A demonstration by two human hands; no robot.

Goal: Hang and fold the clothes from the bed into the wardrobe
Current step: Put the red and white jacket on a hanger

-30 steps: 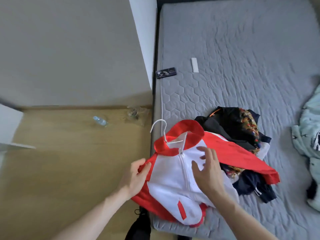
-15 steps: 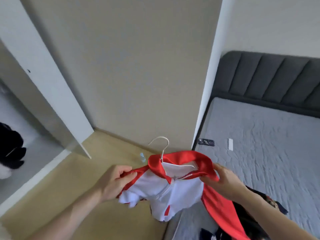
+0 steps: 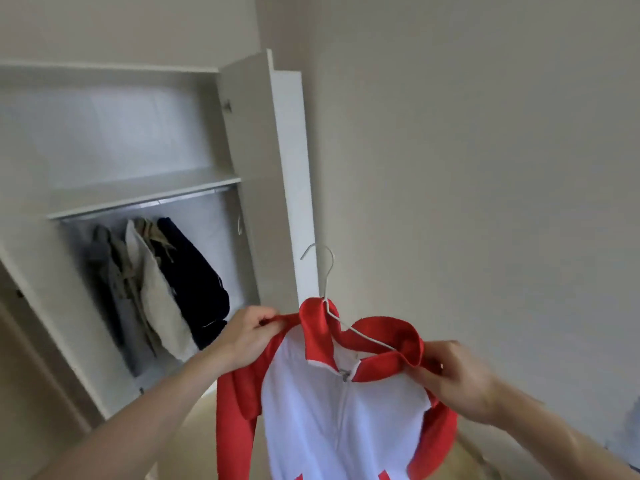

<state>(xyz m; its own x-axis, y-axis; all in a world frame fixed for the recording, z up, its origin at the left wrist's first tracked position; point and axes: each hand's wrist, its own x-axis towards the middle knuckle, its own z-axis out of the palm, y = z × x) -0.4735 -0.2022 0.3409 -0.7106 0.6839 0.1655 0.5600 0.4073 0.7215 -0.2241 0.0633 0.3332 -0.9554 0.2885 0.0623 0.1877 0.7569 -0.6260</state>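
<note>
Head view: the red-and-white jacket (image 3: 341,407) hangs on a white wire hanger (image 3: 332,306) between the two hands, held up in the air. The left hand (image 3: 247,336) pinches the red shoulder at the jacket's 10 o'clock; the right hand (image 3: 457,379) grips the red collar and shoulder at its 2 o'clock. The hanger's hook rises at 12 o'clock, beside the edge of the open wardrobe door (image 3: 287,174). At the hands' 10 o'clock, the wardrobe (image 3: 138,192) holds hung clothes (image 3: 162,289) under a shelf.
</note>
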